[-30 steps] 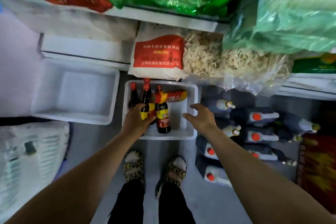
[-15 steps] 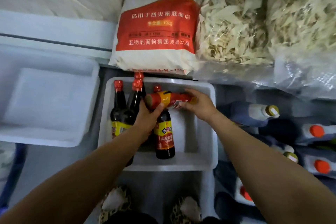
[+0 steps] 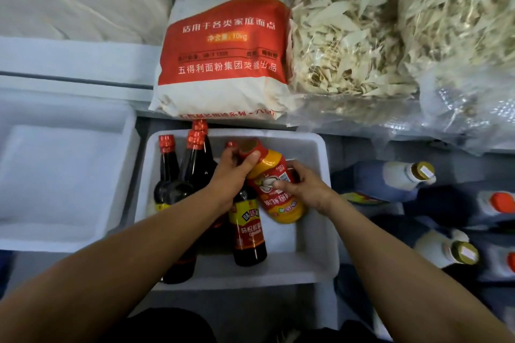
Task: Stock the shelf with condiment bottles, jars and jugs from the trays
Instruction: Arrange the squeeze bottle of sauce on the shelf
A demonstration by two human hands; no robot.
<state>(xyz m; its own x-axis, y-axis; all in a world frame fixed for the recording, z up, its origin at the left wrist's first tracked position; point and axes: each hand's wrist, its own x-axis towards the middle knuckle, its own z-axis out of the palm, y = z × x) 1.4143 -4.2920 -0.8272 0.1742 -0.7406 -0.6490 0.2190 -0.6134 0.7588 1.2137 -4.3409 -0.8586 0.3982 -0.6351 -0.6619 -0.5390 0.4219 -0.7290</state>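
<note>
Head view shows the red-and-yellow squeeze bottle (image 3: 271, 186) tilted over the white tray (image 3: 320, 231), left hand (image 3: 231, 175) gripping its capped neck, right hand (image 3: 303, 189) curled round its body. I'd lift it straight up, clear of the dark sauce bottles (image 3: 248, 228) just beside. Flour sack (image 3: 223, 44) overhangs the tray's far rim, but there's open room on the right.
</note>
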